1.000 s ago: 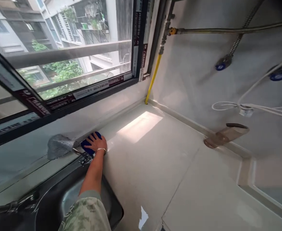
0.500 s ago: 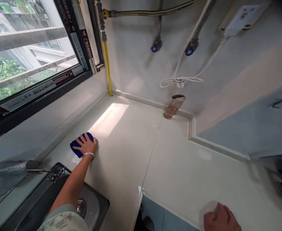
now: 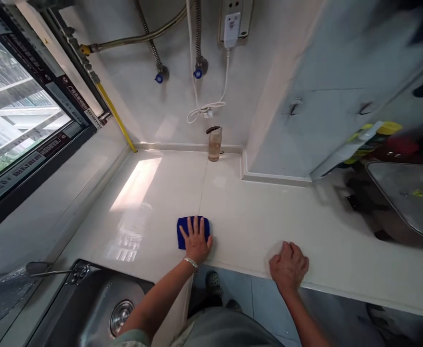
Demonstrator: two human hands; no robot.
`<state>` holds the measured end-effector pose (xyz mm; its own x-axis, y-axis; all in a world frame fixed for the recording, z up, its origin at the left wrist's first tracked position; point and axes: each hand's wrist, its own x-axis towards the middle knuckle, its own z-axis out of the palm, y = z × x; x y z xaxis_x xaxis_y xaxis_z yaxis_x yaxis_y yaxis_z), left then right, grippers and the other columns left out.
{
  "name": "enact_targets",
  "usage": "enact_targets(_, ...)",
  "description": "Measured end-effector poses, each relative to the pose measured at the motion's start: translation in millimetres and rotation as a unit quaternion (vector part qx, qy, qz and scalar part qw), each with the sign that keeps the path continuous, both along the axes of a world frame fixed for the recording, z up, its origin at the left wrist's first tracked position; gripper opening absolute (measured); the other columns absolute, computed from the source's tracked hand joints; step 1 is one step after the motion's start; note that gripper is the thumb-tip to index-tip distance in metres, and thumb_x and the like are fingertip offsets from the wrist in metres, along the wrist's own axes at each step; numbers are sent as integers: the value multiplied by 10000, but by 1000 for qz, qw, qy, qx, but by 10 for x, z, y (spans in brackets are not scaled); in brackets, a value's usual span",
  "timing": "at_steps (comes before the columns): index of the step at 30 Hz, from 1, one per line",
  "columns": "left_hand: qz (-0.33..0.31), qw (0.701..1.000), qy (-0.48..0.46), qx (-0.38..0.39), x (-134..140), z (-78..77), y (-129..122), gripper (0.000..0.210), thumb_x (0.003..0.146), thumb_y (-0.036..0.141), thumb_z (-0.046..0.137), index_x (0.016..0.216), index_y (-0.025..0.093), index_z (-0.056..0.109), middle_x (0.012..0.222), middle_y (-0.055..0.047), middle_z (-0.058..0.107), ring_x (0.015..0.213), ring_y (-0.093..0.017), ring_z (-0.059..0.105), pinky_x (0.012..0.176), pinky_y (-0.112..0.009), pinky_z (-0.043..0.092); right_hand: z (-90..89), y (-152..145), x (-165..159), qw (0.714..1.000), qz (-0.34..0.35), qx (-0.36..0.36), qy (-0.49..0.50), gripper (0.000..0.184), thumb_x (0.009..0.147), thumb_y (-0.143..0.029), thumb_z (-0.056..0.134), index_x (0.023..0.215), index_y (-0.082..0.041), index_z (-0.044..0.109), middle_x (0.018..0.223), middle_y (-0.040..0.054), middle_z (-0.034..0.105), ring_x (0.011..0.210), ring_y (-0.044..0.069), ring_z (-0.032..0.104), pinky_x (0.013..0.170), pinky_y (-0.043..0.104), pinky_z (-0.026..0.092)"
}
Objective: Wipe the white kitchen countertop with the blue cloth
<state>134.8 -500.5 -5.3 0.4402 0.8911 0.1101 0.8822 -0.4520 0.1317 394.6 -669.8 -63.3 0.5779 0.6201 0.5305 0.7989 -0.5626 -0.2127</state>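
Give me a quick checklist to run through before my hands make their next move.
1. Left hand flat on the blue cloth: ok.
2. Blue cloth resting on the countertop: ok.
3. Glass upright and apart from the cloth: ok, it stands near the back wall.
4. White cord off the countertop: ok, bundled above it.
5. Right hand holding nothing: cannot tell, it is curled.
6. Underside of the cloth clean: cannot tell, hidden.

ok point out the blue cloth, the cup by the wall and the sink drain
Blue cloth (image 3: 181,242): head view, lower left part, clear of the fingers
Cup (image 3: 215,145): head view, middle of its side
Sink drain (image 3: 121,314): head view, its metal strainer
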Motion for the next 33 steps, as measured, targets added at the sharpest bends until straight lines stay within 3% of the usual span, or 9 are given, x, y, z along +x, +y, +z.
enact_targets(4, -121, 992, -41, -4, 646, -52, -452, 795, 928, 520, 403, 1590, 249, 55, 1669, -100, 168, 1532, -390, 43, 1178, -758, 36, 54, 18, -20, 999, 8, -13, 34, 585, 789, -181, 472, 1369, -133, 422, 1337, 212, 481, 1235, 361, 450, 1092, 619, 296)
enact_targets(8, -252, 966, -45, -21, 1013, -28, -791, 819, 930, 568, 386, 1588, 237, 28, 1671, -109, 151, 1527, -400, 73, 1178, -759, 61, 70, 25, 3, 999, 11, -9, 52, 590, 791, -172, 460, 1377, -123, 418, 1352, 205, 467, 1289, 350, 390, 1108, 612, 265)
enact_targets(12, -326, 945, -29, -22, 998, 61, -844, 828, 925, 591, 396, 1587, 244, 41, 1675, -95, 141, 1530, -379, 81, 1193, -721, 69, 55, -4, 32, 999, 27, -4, 47, 552, 823, -174, 424, 1372, -127, 426, 1371, 190, 475, 1332, 331, 370, 1133, 595, 247)
enact_targets(16, -372, 928, -2, -19, 658, 153, -688, 820, 909, 583, 447, 1583, 294, 80, 1672, -48, 178, 1536, -330, 97, 1218, -660, 65, 35, -34, 47, 999, 31, 2, 38, 510, 859, -176, 392, 1364, -129, 441, 1387, 174, 484, 1342, 304, 378, 1155, 561, 239)
enact_targets(21, -315, 948, 31, 3, -85, 232, -404, 828, 869, 471, 560, 1576, 295, 165, 1653, -51, 247, 1526, -329, 153, 1222, -630, 97, 15, -48, 58, 999, 29, 6, 30, 497, 874, -189, 406, 1363, -119, 455, 1384, 180, 497, 1327, 307, 404, 1144, 568, 271)
enact_targets(26, -211, 976, 56, 24, -1040, 250, -181, 752, 890, 414, 528, 1566, 257, 236, 1627, -74, 314, 1520, -320, 188, 1225, -594, 139, -43, -95, 76, 998, 40, 23, 36, 519, 873, -199, 431, 1387, -123, 448, 1387, 192, 499, 1329, 330, 411, 1128, 609, 291)
enact_targets(30, -59, 996, 59, 38, -1701, 232, -32, 671, 922, 401, 469, 1551, 254, 290, 1602, -73, 367, 1509, -303, 228, 1225, -577, 169, -82, -116, 73, 998, 52, 29, 36, 534, 863, -191, 440, 1392, -120, 440, 1397, 200, 493, 1337, 345, 408, 1121, 635, 291)
enact_targets(33, 82, 994, 52, 50, -1957, 219, 124, 646, 947, 430, 410, 1548, 220, 300, 1603, -93, 361, 1507, -309, 228, 1214, -601, 184, -77, -112, 52, 997, 54, 30, 34, 585, 841, -176, 466, 1420, -117, 408, 1414, 212, 476, 1341, 364, 401, 1110, 660, 294)
